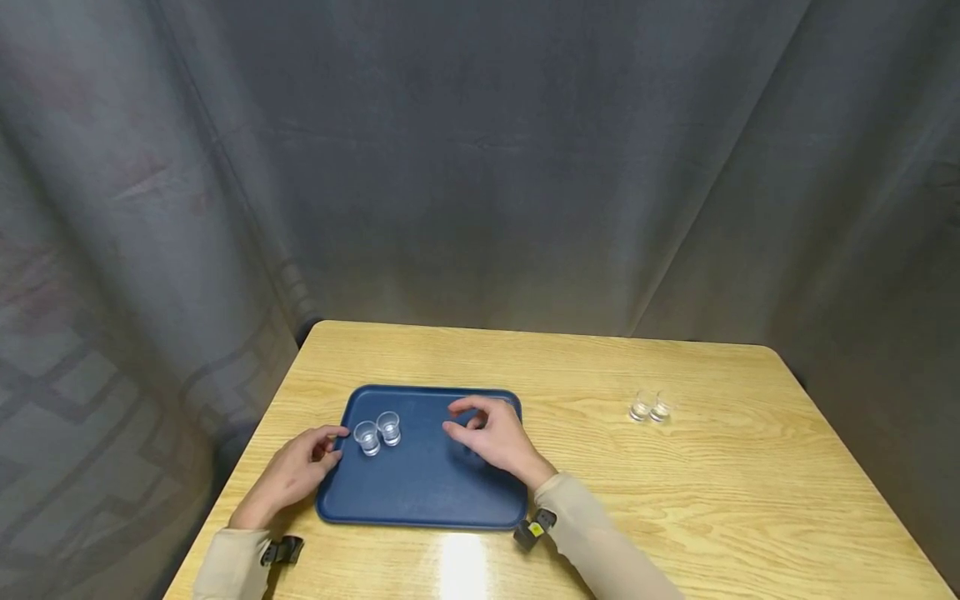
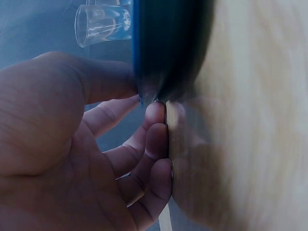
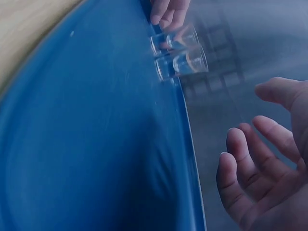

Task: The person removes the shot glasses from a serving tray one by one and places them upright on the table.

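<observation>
Two clear shot glasses (image 1: 378,433) stand upright side by side near the left edge of a blue tray (image 1: 420,492); they also show in the right wrist view as a pair of shot glasses (image 3: 178,53). My left hand (image 1: 300,467) is at the tray's left rim, thumb and index finger touching it; in the left wrist view the other fingertips (image 2: 159,139) are down by the tabletop. Over the tray's right half hovers my right hand (image 1: 491,433), fingers loosely bent and apart, nothing between them.
Two more clear shot glasses (image 1: 649,407) stand close together on the wooden table (image 1: 712,492), to the right of the tray. Grey curtains (image 1: 480,167) hang behind the table and along its sides.
</observation>
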Available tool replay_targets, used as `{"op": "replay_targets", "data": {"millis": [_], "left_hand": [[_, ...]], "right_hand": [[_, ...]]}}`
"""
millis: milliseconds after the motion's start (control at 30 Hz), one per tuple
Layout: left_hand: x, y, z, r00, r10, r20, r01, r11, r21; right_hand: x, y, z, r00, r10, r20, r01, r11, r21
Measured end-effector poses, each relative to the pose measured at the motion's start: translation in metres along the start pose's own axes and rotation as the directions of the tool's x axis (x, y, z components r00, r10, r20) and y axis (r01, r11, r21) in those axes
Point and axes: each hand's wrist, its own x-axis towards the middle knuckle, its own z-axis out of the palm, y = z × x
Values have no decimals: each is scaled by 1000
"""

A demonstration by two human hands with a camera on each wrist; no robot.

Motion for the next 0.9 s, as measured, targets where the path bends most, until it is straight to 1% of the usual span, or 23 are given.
{"op": "replay_targets", "data": {"millis": [267,500,800,900], "left_hand": [[-1,3,-1,1000,-7,1,7,1000,2],[-2,3,0,1000,-5,-9,5,1000,6],[-1,3,0,1000,-27,4,27,1000,7],[-1,3,0,1000,-23,0,23,1000,7]], "right_hand": [[10,-10,23,1000,-3,21,3,1000,-17],[19,-13,40,999,-38,31,38,999,-13],[28,-17,55,998,-34,59,38,997,-66],[30,-16,60,998,-27,62,32,996,-85]]}}
